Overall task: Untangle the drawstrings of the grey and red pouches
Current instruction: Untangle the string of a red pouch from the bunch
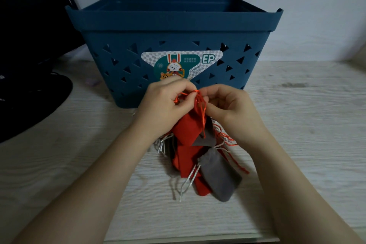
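A heap of red and grey pouches lies on the table in front of the basket, their strings tangled. My left hand [166,103] and my right hand [229,109] both pinch the red drawstring [195,93] at the mouth of a lifted red pouch [187,127]. More of that string hangs down the pouch's front. A grey pouch [219,176] lies flat at the near end of the heap, its white drawstring [188,182] trailing toward me. Another grey pouch [206,138] shows under the lifted red one. Other red pouches [186,160] lie beneath.
A dark blue plastic basket [174,22] with triangular holes and a sticker stands right behind my hands. A black object [29,93] sits at the left on the pale wood-grain table [297,125]. A white wall rises behind.
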`<state>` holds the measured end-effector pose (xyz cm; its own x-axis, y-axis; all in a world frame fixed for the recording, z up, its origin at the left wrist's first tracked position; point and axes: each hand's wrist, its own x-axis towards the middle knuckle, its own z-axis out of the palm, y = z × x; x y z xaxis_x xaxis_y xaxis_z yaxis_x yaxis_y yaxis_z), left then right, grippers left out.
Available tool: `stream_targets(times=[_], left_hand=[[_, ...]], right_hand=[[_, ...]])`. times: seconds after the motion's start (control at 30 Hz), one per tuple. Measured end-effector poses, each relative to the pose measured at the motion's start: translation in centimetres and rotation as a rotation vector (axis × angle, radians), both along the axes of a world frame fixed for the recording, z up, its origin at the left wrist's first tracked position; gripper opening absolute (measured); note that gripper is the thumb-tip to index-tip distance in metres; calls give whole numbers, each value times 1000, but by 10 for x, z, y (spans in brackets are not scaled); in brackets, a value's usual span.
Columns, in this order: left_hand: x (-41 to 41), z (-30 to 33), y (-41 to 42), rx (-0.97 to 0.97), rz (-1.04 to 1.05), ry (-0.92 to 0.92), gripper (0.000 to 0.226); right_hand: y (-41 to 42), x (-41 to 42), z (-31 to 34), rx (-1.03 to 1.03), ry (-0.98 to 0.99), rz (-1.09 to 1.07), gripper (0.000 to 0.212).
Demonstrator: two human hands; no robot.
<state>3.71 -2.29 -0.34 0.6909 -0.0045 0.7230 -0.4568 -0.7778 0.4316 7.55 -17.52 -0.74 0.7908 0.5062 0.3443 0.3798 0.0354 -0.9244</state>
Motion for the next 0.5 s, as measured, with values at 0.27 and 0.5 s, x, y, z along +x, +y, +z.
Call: stream_targets(times=[0.27,0.5], left_hand=[[-2,2,0,-23,68,-21,10],[-4,1,-6,11,12,-68,9]], right_hand=[[2,-1,-3,-46,-184,-88,21],[3,-2,-2,115,15,-36,6]])
